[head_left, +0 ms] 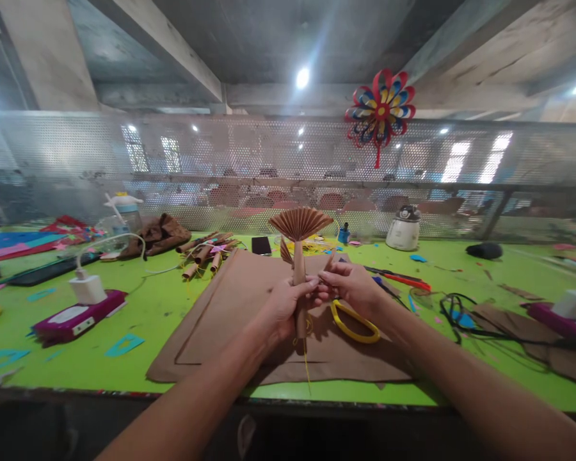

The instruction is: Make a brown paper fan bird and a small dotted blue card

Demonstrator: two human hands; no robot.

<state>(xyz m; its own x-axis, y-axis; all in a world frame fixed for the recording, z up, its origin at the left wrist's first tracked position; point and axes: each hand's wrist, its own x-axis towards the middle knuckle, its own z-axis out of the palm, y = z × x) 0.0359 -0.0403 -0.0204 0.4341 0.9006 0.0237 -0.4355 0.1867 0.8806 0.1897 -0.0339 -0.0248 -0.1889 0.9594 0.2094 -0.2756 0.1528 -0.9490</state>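
Over the green worktop [153, 307], the left hand [281, 307] has its grip closed around the rolled brown paper stem [299, 272], pleated fan top already spread; the right hand [350, 285] pinches the stem's side, apparently finishing.

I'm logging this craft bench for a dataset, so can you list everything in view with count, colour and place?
pleated paper fan: one, brown, upright on a rolled stem, held mid-table
brown paper sheet: one large, flat beneath the hands
scissors: one, yellow handles, on the sheet under the right hand
paper rolls: a pile, brown, behind the sheet to the left
phone: one, black, behind the sheet
charger: one, white, on a magenta case at left
pinwheel: one, red, blue and yellow, hanging on the mesh screen
table: one, lime green
left hand: grips the stem
right hand: fingertips pinch at the stem
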